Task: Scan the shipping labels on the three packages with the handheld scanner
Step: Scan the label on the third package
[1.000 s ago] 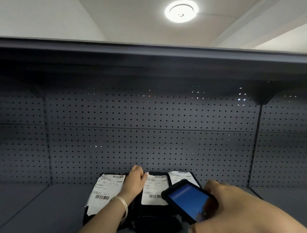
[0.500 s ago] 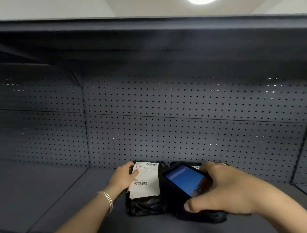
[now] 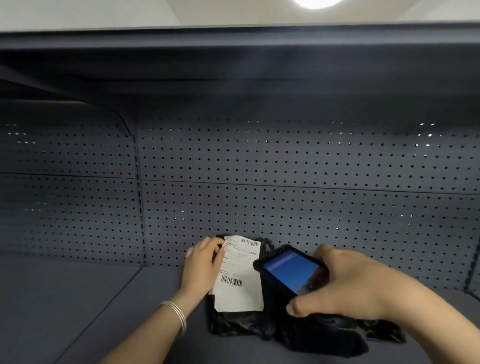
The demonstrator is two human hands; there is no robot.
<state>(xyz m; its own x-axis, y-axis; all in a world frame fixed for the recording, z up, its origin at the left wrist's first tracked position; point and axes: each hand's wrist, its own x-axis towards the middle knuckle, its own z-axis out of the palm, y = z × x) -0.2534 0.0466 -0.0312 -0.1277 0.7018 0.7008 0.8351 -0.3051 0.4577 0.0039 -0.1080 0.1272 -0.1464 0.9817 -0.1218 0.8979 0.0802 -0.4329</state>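
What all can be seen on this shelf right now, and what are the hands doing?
shipping label: one visible, white with black barcodes, lying on the left black package
packages: black plastic bags on the shelf; number not clear, partly hidden under the scanner and hand
handheld scanner: one, black with a lit blue screen, right of the label
shelf: dark grey, with a perforated back panel
ceiling light: one, white, top edge
bracelet: silver bands, left wrist
left hand: pressing on the label's left edge
right hand: gripping the scanner
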